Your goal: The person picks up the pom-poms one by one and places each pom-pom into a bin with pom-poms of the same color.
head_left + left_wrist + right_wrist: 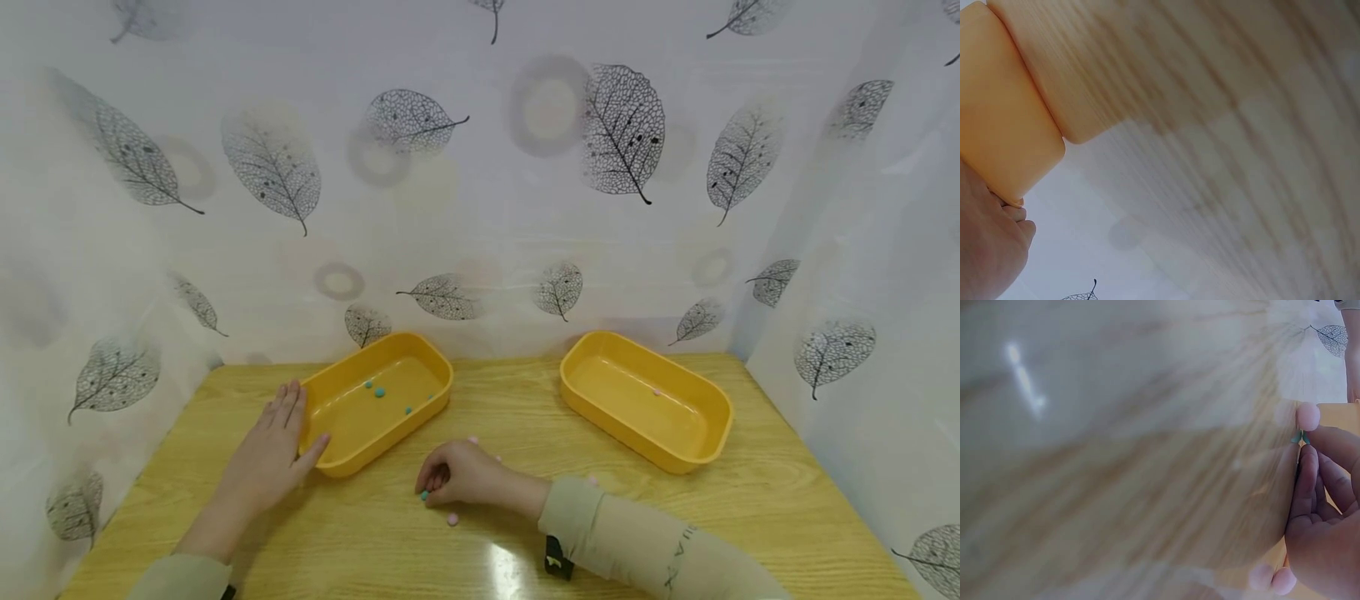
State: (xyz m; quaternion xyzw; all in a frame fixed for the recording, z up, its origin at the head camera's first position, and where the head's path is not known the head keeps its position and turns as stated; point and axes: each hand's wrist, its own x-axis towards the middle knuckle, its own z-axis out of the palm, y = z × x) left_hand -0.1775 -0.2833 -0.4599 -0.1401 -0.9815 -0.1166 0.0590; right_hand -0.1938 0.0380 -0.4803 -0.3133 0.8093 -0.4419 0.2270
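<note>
Trays: two yellow ones on the table [750,517]. Left tray [352,454] sits by the left hand; right tray [701,454] stands well apart to the right.
Teal beads: four in the left tray [379,392], one at the right fingertips [424,495]; five in all.
Pink beads: one in the right tray [656,391]; on the table, one just below the right hand [452,518], at least two more peeking out behind the hand and one by the sleeve [592,480].
Left hand [268,454]: flat, fingers straight and together, laid along the near left wall of the left tray, thumb against its corner. It grips nothing.
Right hand [461,477]: knuckles up, fingers curled down to the table, tips meeting at the teal bead.
Teal bead position: on the table at the very tips of the right fingers, touching them, in front of the left tray's near corner. Whether it is pinched clear of the table cannot be told.
Head view only: both trays, the tray contents, both hands together, the leaf-print backdrop.
Left wrist view only: the tray's outer wall [1004,125] close up, with the hand [988,244] against its lower edge; no beads show.
Right wrist view only: the underside of the curled fingers [1310,481], the teal bead [1300,437] at their tips, a pink bead [1308,415] just beyond it, two more pink beads [1272,579] near the heel of the hand. The view is blurred.
</note>
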